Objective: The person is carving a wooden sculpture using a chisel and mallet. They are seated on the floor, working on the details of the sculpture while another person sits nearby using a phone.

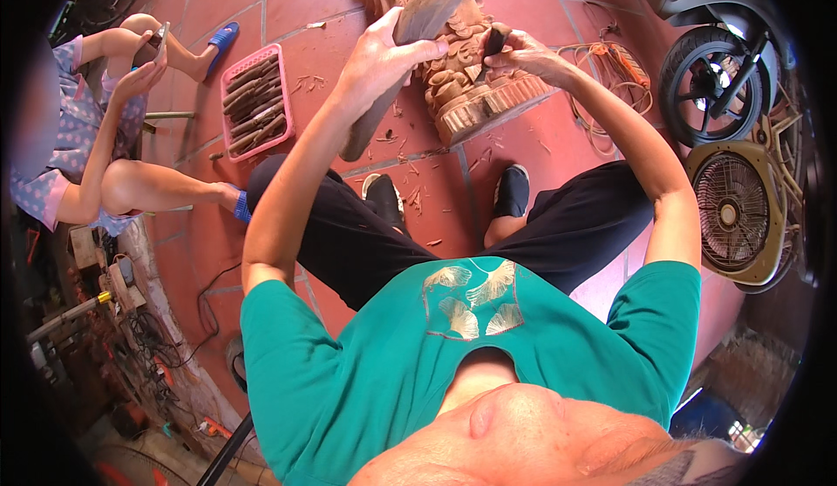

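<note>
My left hand [377, 61] is wrapped round a long, flat, dark piece of wood [431, 5], which slants across in front of the carving. In my right hand [528, 55] is a short tool that looks like a chisel [495, 41], dark at the top, its lower end down at the carving. The carved wooden piece [446, 94], brown with deep scrolled relief and a fluted rounded base, lies on the floor between and beyond my feet. Part of it is hidden behind the flat wood and my left hand.
A pink basket [291, 120] holds several chisels [255, 107]. Wood shavings [415, 198] litter the red tiles. Another person [113, 129] sits at left holding a phone [159, 43]. An orange cord [621, 64], a motorbike wheel [711, 85] and a box fan [731, 213] are at right.
</note>
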Demonstrator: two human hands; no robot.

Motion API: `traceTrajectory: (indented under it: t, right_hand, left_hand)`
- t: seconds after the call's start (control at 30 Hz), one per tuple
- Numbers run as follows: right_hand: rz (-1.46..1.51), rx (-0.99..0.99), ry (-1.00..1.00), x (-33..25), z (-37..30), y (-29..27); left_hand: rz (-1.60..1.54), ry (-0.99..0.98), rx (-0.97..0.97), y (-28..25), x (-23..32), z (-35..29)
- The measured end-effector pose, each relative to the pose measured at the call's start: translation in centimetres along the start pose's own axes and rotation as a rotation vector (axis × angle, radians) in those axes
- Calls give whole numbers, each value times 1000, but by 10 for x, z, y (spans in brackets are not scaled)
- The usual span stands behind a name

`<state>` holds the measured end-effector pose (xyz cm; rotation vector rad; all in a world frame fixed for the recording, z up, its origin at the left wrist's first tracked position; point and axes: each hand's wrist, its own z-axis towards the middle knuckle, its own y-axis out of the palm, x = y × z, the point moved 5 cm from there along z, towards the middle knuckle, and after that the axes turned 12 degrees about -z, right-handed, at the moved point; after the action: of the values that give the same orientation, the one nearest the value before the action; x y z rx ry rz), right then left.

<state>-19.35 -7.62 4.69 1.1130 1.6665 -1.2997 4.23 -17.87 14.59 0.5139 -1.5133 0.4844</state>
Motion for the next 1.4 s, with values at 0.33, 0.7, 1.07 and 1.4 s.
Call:
traceTrajectory:
  t: [0.33,0.7,1.07,1.4]
  right_hand:
    - [-98,-23,-117,23,13,3]
    - [-362,59,-219,9,15,13]
    - [-307,-39,-43,16,12,18]
    - [30,145,184,59,-4,-29]
  left_hand:
    - [-105,-41,41,29,-6,-9]
    - [413,-84,7,31,-46,0]
    - [316,36,69,39,-28,-8]
    - [278,-116,-47,40,-56,-10]
